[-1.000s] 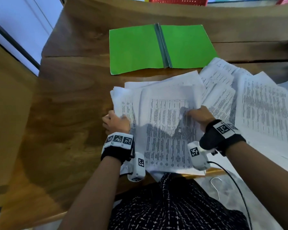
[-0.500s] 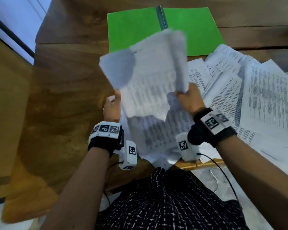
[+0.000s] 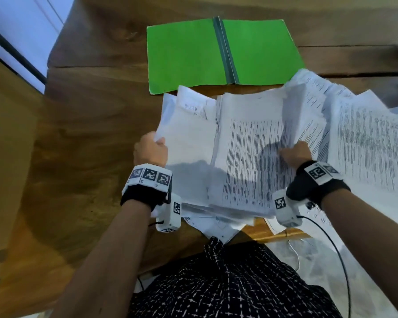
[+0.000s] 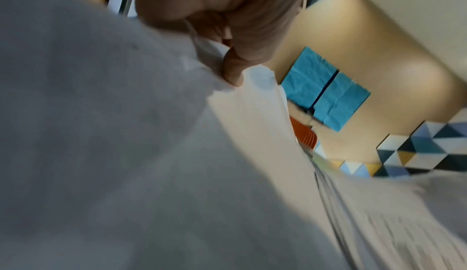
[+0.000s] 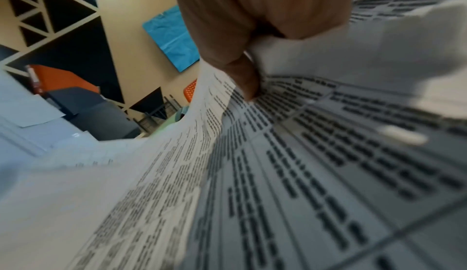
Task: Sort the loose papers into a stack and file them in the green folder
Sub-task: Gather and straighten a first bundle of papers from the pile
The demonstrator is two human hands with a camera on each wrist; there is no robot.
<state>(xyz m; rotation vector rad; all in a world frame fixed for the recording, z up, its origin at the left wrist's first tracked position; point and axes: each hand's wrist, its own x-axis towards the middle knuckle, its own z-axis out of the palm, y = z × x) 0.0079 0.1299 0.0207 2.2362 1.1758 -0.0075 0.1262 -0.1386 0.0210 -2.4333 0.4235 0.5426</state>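
Note:
A green folder (image 3: 186,53) lies open and flat at the far side of the wooden table. Below it I hold a thick bundle of printed papers (image 3: 246,152) between both hands. My left hand (image 3: 151,149) grips the bundle's left edge, thumb on top (image 4: 233,70). My right hand (image 3: 293,152) pinches the right edge, thumb pressed on the printed sheet (image 5: 246,80). The sheets are uneven and fan out at the near end. More loose papers (image 3: 365,143) lie spread to the right.
The wooden table (image 3: 90,134) has bare surface on the left. A cable (image 3: 331,244) runs from my right wrist camera past the table's near edge. My patterned clothing (image 3: 228,283) is close below the papers.
The bundle, raised upright in front of the folder half a second ago, has come back down and lies lower and flatter between my hands. Both hands keep their grip.

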